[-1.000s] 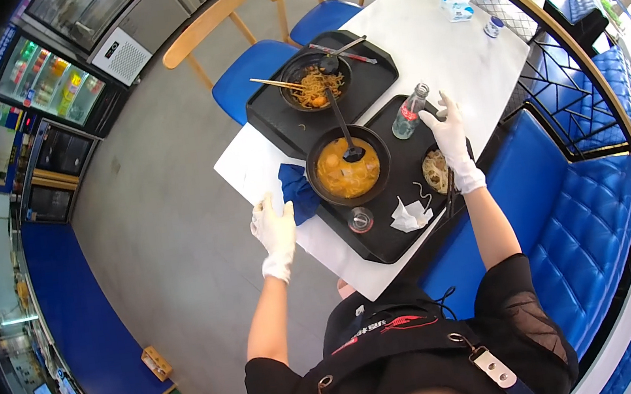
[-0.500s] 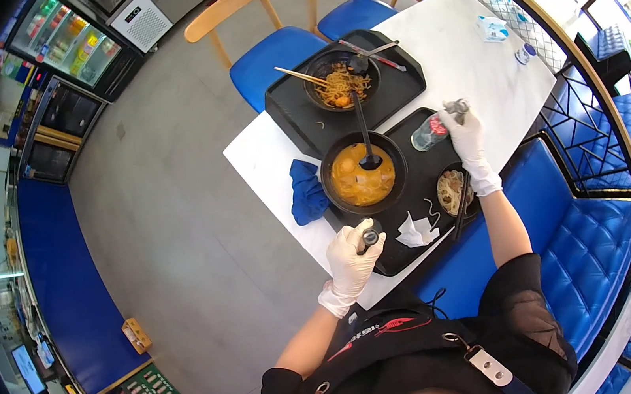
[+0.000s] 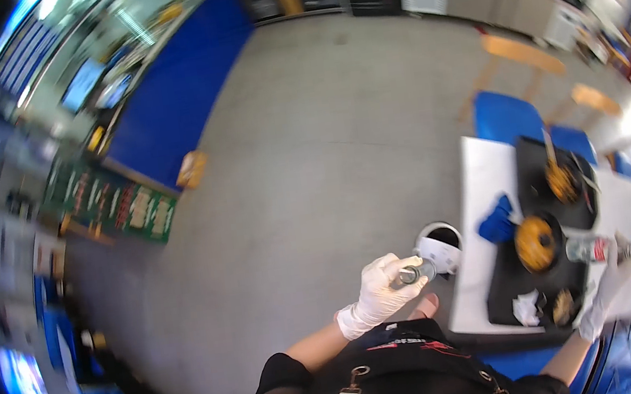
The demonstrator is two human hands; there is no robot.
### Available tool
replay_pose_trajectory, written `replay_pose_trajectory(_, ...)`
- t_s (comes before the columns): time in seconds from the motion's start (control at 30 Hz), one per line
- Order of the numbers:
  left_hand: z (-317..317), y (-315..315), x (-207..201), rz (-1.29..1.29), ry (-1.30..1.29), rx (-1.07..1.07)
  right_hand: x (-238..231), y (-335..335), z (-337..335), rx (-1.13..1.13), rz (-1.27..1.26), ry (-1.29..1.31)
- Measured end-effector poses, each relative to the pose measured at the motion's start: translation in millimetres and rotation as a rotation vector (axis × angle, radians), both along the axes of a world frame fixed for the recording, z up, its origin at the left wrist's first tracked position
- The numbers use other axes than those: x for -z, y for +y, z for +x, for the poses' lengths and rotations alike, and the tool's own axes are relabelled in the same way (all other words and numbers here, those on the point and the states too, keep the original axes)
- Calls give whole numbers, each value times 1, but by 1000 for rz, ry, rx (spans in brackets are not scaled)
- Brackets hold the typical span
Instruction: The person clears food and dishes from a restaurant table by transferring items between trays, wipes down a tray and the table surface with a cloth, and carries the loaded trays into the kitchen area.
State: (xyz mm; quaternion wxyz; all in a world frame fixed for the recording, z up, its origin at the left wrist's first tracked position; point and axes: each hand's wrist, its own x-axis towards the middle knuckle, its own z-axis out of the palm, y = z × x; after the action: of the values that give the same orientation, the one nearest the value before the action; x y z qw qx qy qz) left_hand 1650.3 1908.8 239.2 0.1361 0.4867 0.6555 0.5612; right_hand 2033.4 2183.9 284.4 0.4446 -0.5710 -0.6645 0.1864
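My left hand (image 3: 379, 297), in a white glove, is shut on a small clear glass (image 3: 413, 272) held off the table's near edge, just left of a white bin (image 3: 440, 251) on the floor. My right hand (image 3: 610, 282), also gloved, grips a clear bottle (image 3: 587, 249) lying over the near black tray (image 3: 507, 283). That tray carries a black bowl of orange soup (image 3: 537, 243), a crumpled white tissue (image 3: 524, 306) and a small dish (image 3: 562, 308). A blue cloth (image 3: 497, 220) lies on the white table (image 3: 478, 172) beside the tray.
A second black tray (image 3: 534, 160) with another bowl of food (image 3: 560, 181) sits farther along the table. Blue-seated wooden chairs (image 3: 509, 114) stand beyond it. Grey floor (image 3: 302, 159) spreads to the left, with a blue counter (image 3: 167, 97) and green crates (image 3: 114, 207) at its far side.
My left hand has lifted the small glass off the near tray and carried it left, off the table, beside the white bin. The view has swung left. My right hand stays on the bottle.
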Motion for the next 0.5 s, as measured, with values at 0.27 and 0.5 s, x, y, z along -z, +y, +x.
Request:
replay_pose_trajectory(0.27, -62, -221, 30, -140, 118, -557, 51, -84, -218, -568, -202, 172)
replay_pose_trajectory(0.5, -119, -397, 41, -270, 165, -1056, 67, -232, -453, -993, -435, 111)
